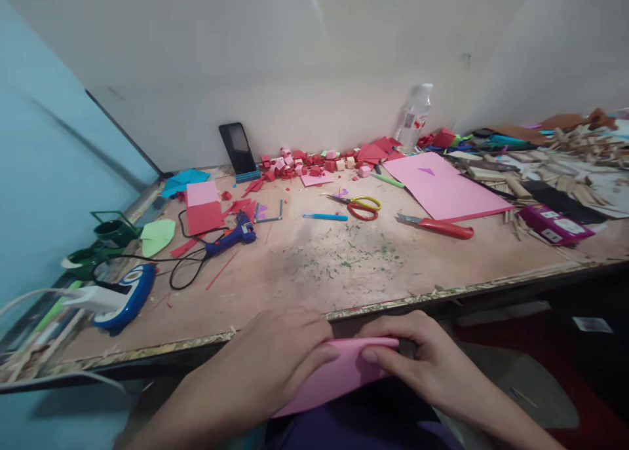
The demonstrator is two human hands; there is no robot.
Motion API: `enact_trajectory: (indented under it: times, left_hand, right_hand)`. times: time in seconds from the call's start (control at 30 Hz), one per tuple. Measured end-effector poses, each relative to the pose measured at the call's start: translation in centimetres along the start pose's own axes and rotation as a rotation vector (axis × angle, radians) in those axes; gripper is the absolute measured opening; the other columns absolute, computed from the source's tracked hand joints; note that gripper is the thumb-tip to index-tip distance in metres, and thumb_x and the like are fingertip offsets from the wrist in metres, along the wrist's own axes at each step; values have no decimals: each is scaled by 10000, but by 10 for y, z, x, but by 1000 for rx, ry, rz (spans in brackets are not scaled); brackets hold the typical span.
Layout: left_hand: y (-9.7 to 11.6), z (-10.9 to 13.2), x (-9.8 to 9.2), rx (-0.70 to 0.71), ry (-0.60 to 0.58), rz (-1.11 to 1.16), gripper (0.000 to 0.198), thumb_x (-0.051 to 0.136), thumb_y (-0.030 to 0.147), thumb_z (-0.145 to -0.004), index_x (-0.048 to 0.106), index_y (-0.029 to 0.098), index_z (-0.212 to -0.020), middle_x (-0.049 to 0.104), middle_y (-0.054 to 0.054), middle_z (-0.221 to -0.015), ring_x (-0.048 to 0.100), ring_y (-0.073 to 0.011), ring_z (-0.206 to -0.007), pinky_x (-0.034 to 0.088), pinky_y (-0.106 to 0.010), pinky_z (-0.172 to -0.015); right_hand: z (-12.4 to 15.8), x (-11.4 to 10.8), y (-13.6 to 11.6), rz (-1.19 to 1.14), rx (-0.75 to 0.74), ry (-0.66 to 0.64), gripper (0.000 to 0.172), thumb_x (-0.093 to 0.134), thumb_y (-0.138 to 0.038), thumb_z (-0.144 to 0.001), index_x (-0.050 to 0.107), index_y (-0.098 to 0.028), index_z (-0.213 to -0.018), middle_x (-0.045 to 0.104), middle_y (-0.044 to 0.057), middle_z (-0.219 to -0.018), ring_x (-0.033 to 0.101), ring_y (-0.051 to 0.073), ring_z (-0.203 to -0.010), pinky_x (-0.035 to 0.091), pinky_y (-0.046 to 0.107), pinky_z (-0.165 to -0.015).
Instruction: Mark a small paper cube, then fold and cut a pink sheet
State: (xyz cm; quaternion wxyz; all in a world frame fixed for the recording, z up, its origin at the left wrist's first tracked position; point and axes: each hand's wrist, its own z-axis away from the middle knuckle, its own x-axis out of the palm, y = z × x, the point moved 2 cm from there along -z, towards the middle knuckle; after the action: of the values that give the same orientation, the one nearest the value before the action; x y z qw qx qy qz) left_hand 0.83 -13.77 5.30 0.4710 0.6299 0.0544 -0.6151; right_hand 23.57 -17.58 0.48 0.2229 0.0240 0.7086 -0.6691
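A sheet of pink paper (339, 375) is between my hands, just in front of the table's near edge and above my lap. Its top edge looks folded over. My left hand (280, 352) pinches that edge from the left, thumb on the near face. At the right end, my right hand (413, 352) grips the same edge between thumb and fingers. Most of the fingertips are hidden behind the paper. On the table beyond lie yellow-and-red-handled scissors (361, 206), a blue pen-like tool (325, 217) and a red-handled knife (436, 226).
A blue glue gun (230, 237) with a looping black cord lies left, near a blue-and-white power strip (128, 299). Small red and pink cubes (314, 164) line the wall beside a propped phone (238, 147). Pink sheets (442, 185), a plastic bottle (415, 119) and wood sticks (574, 155) are right.
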Motion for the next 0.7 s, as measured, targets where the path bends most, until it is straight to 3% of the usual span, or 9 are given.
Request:
enact_trajectory:
  times: [0.13,0.33,0.5,0.7]
  left_hand:
    - [-5,4,6,-11,-3,-25,347,431,419,-1111,674,222,-961,746,-13,-982,648,-212,-863,428,-329,-756]
    - [-6,5,8,2,-2,-48,347,407,414,-1121,636,228,-939,730,1,-962,625,-208,-838,402,-329,-740]
    - [-3,4,3,20,15,-62,345,421,350,-1117,627,215,-875,731,6,-889,613,-188,-748,378,-313,-676]
    - [-6,6,1,8,-37,-98,327,410,325,-1116,636,220,-905,744,-1,-915,654,-204,-797,404,-317,-700]
  right_hand:
    - [6,-4,3,17,66,83,224,786,-497,-868,863,-307,-957,816,55,-954,740,276,-911,593,363,-811]
    - [4,-6,-3,-36,58,71,227,687,-424,-919,853,-294,-834,811,39,-849,745,247,-809,595,332,-760]
    - [1,-6,-10,-15,74,-29,323,630,-423,-958,822,-267,-750,793,29,-773,713,224,-711,544,304,-660]
    - [7,-10,-8,18,130,-14,280,681,-498,-936,862,-302,-852,826,27,-919,733,248,-843,555,331,-777]
